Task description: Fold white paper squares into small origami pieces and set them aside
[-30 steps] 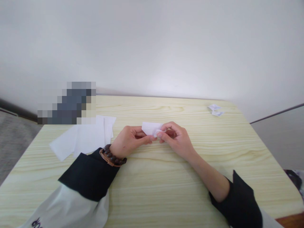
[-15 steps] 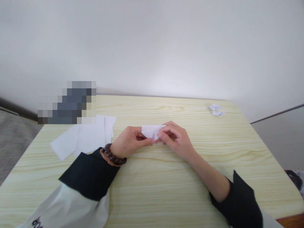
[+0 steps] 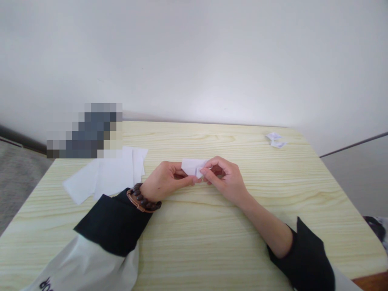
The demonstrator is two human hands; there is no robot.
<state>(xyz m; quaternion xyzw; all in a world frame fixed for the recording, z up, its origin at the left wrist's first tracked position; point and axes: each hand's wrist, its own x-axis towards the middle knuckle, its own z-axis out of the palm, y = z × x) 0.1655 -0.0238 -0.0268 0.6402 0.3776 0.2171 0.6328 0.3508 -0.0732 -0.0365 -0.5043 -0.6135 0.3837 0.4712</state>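
A small folded piece of white paper is held between both hands above the middle of the table. My left hand pinches its left side and lower edge, thumb in front and fingers behind. At the right end, my right hand grips a folded-over flap between thumb and index finger. A crease shows near the paper's middle, and the fingertips hide part of its right side. A dark beaded bracelet circles my left wrist.
Several white paper sheets lie overlapping on the left of the wood-grain table. Small folded paper pieces sit at the back right. A blurred-out dark object is at the back left, and a white wall rises behind.
The right-hand flap of the paper is now folded further over toward the left, moved by my right thumb and index finger. My left hand stays almost still.
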